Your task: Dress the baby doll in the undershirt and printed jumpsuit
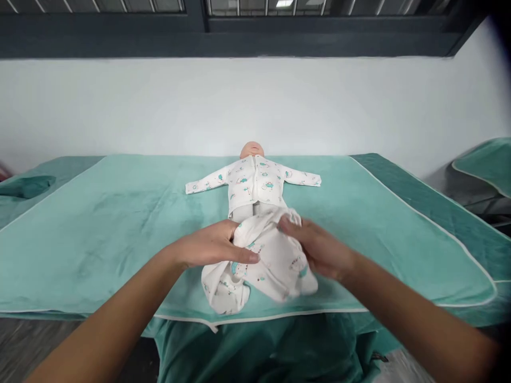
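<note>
At the legs point(241, 214) of the clothed baby doll point(254, 181) on the teal blanket point(120, 229), printed baby pants point(275, 260) are gripped between thumb and fingers by the left hand point(215, 243) and right hand point(322, 248); gathering seems in hand, and an even spreading of the fabric is probably called for next.

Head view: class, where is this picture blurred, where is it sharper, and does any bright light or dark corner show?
In the head view, the right hand and the lower edge of the printed trousers look blurred; the doll's jacket looks sharper; also in the head view, a bright light shows at the top, and the upper right corner falls dark.
</note>
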{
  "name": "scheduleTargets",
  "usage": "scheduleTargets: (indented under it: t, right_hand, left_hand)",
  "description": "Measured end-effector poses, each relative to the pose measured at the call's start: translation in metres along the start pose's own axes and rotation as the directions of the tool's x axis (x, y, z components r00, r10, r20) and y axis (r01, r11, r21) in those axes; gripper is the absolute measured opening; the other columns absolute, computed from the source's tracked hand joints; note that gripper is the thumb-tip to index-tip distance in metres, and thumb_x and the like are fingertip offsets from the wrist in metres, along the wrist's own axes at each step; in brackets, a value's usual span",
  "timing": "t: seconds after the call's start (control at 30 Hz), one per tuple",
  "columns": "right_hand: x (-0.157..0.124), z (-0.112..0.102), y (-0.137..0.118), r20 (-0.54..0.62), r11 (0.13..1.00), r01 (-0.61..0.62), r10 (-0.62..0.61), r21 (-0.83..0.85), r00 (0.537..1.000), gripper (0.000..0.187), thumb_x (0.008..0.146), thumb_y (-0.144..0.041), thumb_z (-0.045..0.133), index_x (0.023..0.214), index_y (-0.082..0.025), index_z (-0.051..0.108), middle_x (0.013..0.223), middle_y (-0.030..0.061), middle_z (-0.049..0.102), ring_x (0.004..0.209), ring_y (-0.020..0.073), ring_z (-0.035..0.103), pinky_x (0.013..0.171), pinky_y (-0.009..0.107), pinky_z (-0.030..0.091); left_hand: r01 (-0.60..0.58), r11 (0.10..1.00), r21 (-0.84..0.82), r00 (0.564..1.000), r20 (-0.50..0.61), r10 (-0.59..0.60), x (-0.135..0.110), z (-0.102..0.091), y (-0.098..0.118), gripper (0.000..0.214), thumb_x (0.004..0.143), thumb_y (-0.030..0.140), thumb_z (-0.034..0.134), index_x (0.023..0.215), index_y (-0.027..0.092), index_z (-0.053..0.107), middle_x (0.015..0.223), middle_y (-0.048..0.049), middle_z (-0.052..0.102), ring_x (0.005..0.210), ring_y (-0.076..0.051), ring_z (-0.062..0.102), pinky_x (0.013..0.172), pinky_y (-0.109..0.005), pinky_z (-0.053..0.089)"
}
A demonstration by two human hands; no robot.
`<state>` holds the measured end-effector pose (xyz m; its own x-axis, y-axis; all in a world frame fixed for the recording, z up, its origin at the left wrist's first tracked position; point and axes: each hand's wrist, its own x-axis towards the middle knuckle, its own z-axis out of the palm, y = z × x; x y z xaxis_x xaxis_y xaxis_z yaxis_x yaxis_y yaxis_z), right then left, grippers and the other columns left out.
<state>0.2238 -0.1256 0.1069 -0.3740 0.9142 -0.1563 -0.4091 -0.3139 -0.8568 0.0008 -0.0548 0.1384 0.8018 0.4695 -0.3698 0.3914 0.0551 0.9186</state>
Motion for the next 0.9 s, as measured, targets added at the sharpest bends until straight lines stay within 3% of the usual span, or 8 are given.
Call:
scheduleTargets:
  t: [0.13, 0.23, 0.3, 0.37, 0.43, 0.57, 0.63, 0.9]
  right_hand:
    - [-0.029, 0.001, 0.055, -0.142, 0.984, -0.067, 0.091, 0.163, 0.986, 0.045, 0.085, -0.046, 0.068, 0.121, -0.02, 0.067, 0.097, 0.0105, 0.074, 0.087, 0.0268, 0.071, 0.077, 0.039, 0.055]
    - [-0.033, -0.003, 0.087, -0.359, 0.998, 0.03, -0.006, 0.063, 0.933, 0.037, 0.083, -0.042, 0.07, 0.116, -0.024, 0.07, 0.104, 0.0078, 0.074, 0.093, 0.0272, 0.068, 0.084, 0.04, 0.052]
    - [-0.028, -0.007, 0.102, -0.501, 0.995, 0.062, -0.09, -0.071, 0.861, 0.032, 0.083, -0.041, 0.069, 0.111, -0.025, 0.071, 0.108, 0.0055, 0.073, 0.096, 0.0268, 0.066, 0.086, 0.038, 0.051]
    - [-0.021, -0.008, 0.112, -0.584, 0.983, 0.052, -0.146, -0.174, 0.798, 0.03, 0.084, -0.04, 0.068, 0.11, -0.026, 0.071, 0.109, 0.0041, 0.073, 0.098, 0.0265, 0.065, 0.086, 0.036, 0.05]
    - [-0.018, -0.006, 0.118, -0.612, 0.979, 0.031, -0.152, -0.203, 0.776, 0.031, 0.085, -0.042, 0.066, 0.112, -0.027, 0.07, 0.108, 0.0038, 0.072, 0.098, 0.0263, 0.063, 0.085, 0.036, 0.05]
    - [-0.024, 0.001, 0.119, -0.517, 0.993, -0.028, -0.035, -0.113, 0.855, 0.033, 0.088, -0.049, 0.061, 0.111, -0.027, 0.07, 0.106, 0.0047, 0.072, 0.097, 0.0269, 0.064, 0.084, 0.037, 0.05]
    - [-0.029, 0.002, 0.118, -0.491, 0.995, -0.023, -0.03, -0.101, 0.87, 0.031, 0.086, -0.048, 0.063, 0.107, -0.027, 0.071, 0.103, 0.0044, 0.072, 0.096, 0.0269, 0.064, 0.084, 0.037, 0.05]
    - [-0.024, -0.007, 0.123, -0.605, 0.98, 0.034, -0.147, -0.195, 0.783, 0.02, 0.087, -0.041, 0.06, 0.097, -0.025, 0.068, 0.09, 0.0017, 0.068, 0.086, 0.0246, 0.061, 0.075, 0.033, 0.049]
  left_hand:
    - [0.016, 0.993, -0.121, 0.999, -0.034, -0.02, 0.003, 0.016, -0.012, 0.031, 0.082, 0.044, 0.067, 0.104, 0.022, 0.069, 0.101, -0.005, 0.072, 0.096, -0.024, 0.066, 0.082, -0.034, 0.051]
    - [0.034, 0.99, 0.138, 0.983, -0.181, -0.009, 0.013, 0.03, -0.021, 0.026, 0.087, 0.042, 0.058, 0.1, 0.022, 0.068, 0.1, -0.0049, 0.071, 0.093, -0.025, 0.064, 0.078, -0.034, 0.048]
    - [0.061, 0.932, 0.357, 0.961, -0.272, 0.042, 0.019, 0.038, -0.022, 0.024, 0.089, 0.039, 0.052, 0.098, 0.022, 0.067, 0.097, -0.0049, 0.069, 0.09, -0.025, 0.063, 0.075, -0.034, 0.046]
    - [0.095, 0.863, 0.496, 0.954, -0.293, 0.063, 0.023, 0.044, -0.019, 0.023, 0.091, 0.036, 0.048, 0.097, 0.022, 0.065, 0.096, -0.0058, 0.067, 0.09, -0.025, 0.061, 0.074, -0.034, 0.045]
    - [0.111, 0.829, 0.548, 0.959, -0.277, 0.055, 0.021, 0.047, -0.016, 0.023, 0.091, 0.035, 0.046, 0.098, 0.023, 0.064, 0.101, -0.0069, 0.065, 0.093, -0.025, 0.06, 0.077, -0.034, 0.044]
    - [0.082, 0.867, 0.492, 0.976, -0.214, 0.029, 0.009, 0.049, -0.013, 0.029, 0.091, 0.037, 0.047, 0.111, 0.027, 0.064, 0.112, -0.0066, 0.066, 0.107, -0.027, 0.057, 0.09, -0.036, 0.045]
    - [0.098, 0.883, 0.458, 0.98, -0.199, -0.005, 0.004, 0.048, -0.013, 0.03, 0.09, 0.038, 0.05, 0.113, 0.027, 0.065, 0.114, -0.0064, 0.066, 0.111, -0.028, 0.057, 0.094, -0.036, 0.044]
    - [0.066, 0.972, 0.226, 0.984, -0.178, -0.025, 0.019, 0.044, -0.013, 0.044, 0.09, 0.035, 0.053, 0.133, 0.029, 0.058, 0.131, -0.0047, 0.064, 0.122, -0.028, 0.055, 0.102, -0.04, 0.043]
